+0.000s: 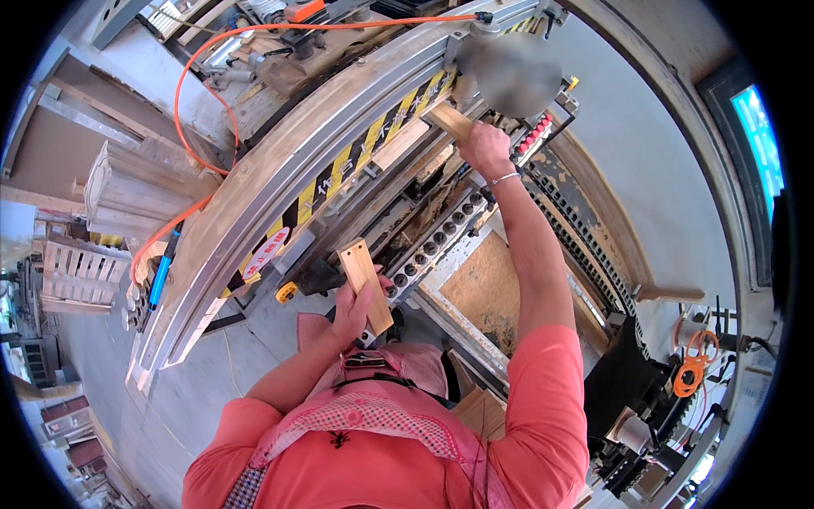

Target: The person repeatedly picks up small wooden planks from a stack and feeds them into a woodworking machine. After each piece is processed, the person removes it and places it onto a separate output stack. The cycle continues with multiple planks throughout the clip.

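Beam (292, 136) with a yellow-and-black striped face sweeps from 8 o'clock to 1 o'clock, its bow probably owed in part to the lens, above a person in a coral top (365, 467) at 6 o'clock. At 4 o'clock, a white-edged frame (437, 276) borders a brown panel (485, 293), perhaps for support. A slatted crate (80, 271) sits at 9 o'clock, its contents too small to tell. An orange hose (339, 25) loops along the beam's outer side, seemingly clear of both arms. At 1 o'clock, the right hand (486, 153) pinches the near end of a wooden block (451, 120), the far end at the striped face; contact cannot be told. That end hold presumably leaves the fingers farther back. Between 7 and 8 o'clock, the left hand (352, 310) clasps a drilled block (360, 267), thumb across its face, likely for steadiness. Smallest, two dark holes (349, 250) mark its upper end
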{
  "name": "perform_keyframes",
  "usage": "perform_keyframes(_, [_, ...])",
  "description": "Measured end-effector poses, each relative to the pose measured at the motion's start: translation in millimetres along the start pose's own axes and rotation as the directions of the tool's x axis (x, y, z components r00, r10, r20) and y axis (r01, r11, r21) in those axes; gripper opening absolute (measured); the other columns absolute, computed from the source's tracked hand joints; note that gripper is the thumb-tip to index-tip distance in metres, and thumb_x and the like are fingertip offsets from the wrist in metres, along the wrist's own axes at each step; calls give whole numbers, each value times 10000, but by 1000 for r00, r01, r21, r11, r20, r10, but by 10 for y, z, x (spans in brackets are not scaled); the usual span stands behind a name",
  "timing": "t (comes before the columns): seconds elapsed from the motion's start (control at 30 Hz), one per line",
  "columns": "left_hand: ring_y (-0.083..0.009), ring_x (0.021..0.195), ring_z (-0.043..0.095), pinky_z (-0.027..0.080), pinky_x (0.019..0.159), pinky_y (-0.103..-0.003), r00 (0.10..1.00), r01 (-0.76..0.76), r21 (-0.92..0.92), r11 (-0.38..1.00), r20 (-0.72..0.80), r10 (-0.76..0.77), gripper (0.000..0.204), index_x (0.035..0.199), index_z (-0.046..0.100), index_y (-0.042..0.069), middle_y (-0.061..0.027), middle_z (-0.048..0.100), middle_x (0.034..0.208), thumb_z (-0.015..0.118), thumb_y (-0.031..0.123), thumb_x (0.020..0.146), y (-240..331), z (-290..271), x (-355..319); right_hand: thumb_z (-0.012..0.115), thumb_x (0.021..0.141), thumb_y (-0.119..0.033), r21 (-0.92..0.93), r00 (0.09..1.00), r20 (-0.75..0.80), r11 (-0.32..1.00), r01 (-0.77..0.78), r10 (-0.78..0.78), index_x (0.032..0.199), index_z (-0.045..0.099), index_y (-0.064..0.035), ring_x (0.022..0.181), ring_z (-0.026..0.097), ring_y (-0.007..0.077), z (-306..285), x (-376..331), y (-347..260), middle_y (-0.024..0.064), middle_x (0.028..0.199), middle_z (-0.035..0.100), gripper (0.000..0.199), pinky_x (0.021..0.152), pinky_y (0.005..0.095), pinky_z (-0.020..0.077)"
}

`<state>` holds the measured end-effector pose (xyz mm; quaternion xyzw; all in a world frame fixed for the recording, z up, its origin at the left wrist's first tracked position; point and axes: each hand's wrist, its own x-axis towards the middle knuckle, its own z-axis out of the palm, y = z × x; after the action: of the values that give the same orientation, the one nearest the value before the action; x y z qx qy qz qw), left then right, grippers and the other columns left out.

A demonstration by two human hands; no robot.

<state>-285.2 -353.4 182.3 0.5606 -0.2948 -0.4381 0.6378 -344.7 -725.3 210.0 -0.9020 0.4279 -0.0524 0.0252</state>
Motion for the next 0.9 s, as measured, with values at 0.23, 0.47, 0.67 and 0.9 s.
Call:
perform_keyframes(0.23, [-146, 829, 526, 445, 773, -294, 1000, -4, 34, 999, 18, 4, 364, 1201, 418, -24, -104, 570, 964, 379, 208, 922, 36, 8, 5, 655, 714, -312, 21, 998, 38, 999, -41, 41, 855, 630, -19, 790, 645, 302, -64, -14, -43, 166, 829, 652, 326, 695, 380, 519])
perform_keyframes(0.47, [-150, 826, 541, 453, 767, -297, 999, -15, 47, 999, 31, 14, 369, 1215, 415, -14, -105, 576, 955, 375, 202, 918, 43, 0, 9, 673, 706, -332, -19, 998, 18, 998, -53, 53, 892, 623, -34, 788, 646, 296, -83, -36, -65, 148, 837, 656, 355, 693, 380, 520])
perform_keyframes(0.67, [-135, 800, 562, 467, 744, -277, 999, 33, -55, 998, -40, -35, 383, 1229, 393, -45, -105, 584, 921, 363, 202, 938, 88, 23, -11, 644, 724, -340, -37, 999, 13, 998, -53, 53, 869, 641, -41, 814, 641, 298, -78, -25, -91, 151, 848, 655, 333, 721, 379, 515])
perform_keyframes(0.9, [-135, 745, 544, 469, 690, -278, 1000, 3, -1, 1000, -22, -3, 350, 1182, 423, -10, -85, 565, 847, 337, 243, 956, -22, -32, 23, 633, 739, -366, -67, 991, 98, 994, -83, 89, 928, 606, -34, 867, 624, 305, -143, -13, -130, 155, 913, 644, 382, 753, 388, 504])
